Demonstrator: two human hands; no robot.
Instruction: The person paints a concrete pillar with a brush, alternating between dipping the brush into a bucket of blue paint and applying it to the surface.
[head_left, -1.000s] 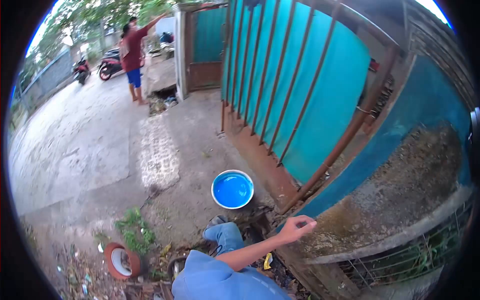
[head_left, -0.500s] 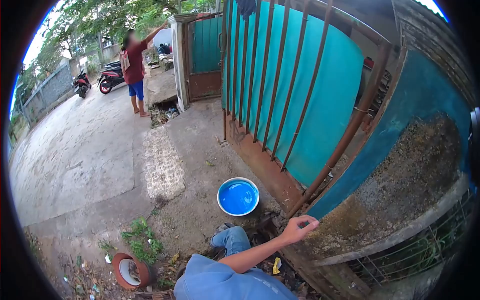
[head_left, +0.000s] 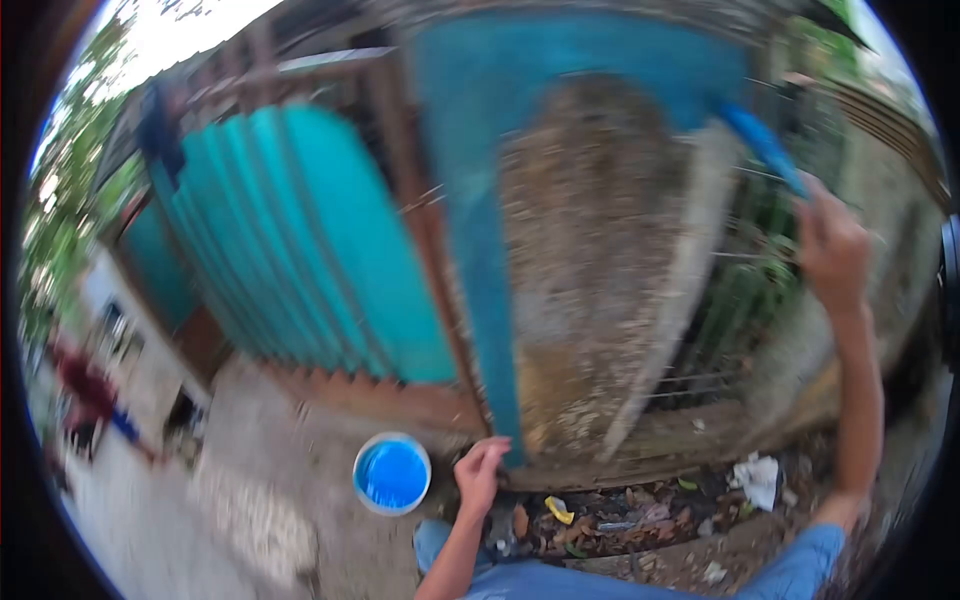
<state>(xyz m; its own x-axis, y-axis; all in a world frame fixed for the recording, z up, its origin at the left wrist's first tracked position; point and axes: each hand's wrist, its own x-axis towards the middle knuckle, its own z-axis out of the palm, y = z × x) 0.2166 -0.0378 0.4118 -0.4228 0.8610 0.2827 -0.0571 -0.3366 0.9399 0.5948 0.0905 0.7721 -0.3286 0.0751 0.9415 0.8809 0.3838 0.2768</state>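
My right hand (head_left: 833,245) is raised at the right, its fingers closed round the handle of a blue paintbrush (head_left: 768,150), blurred by motion. The brush slants up to the left, its far end at the blue-painted upper right edge of the wall (head_left: 590,55). Bare, rough grey-brown wall surface (head_left: 600,250) shows below and left of it. Low in the middle, my left hand (head_left: 480,475) is empty, fingers loosely bent and apart, close to the foot of the painted strip. A white-rimmed bucket (head_left: 427,478) of bright blue paint (head_left: 393,475) stands on the ground to its left.
A turquoise gate (head_left: 290,240) with brown bars stands left of the wall. Litter and dry leaves (head_left: 640,520) lie along its foot, among them a white scrap (head_left: 757,480). Wire fencing (head_left: 740,255) runs at right. Another person (head_left: 90,385) is at far left.
The view has swung right, bringing the wall to the middle and the bucket and person leftward. My right hand with the paintbrush has come into view.
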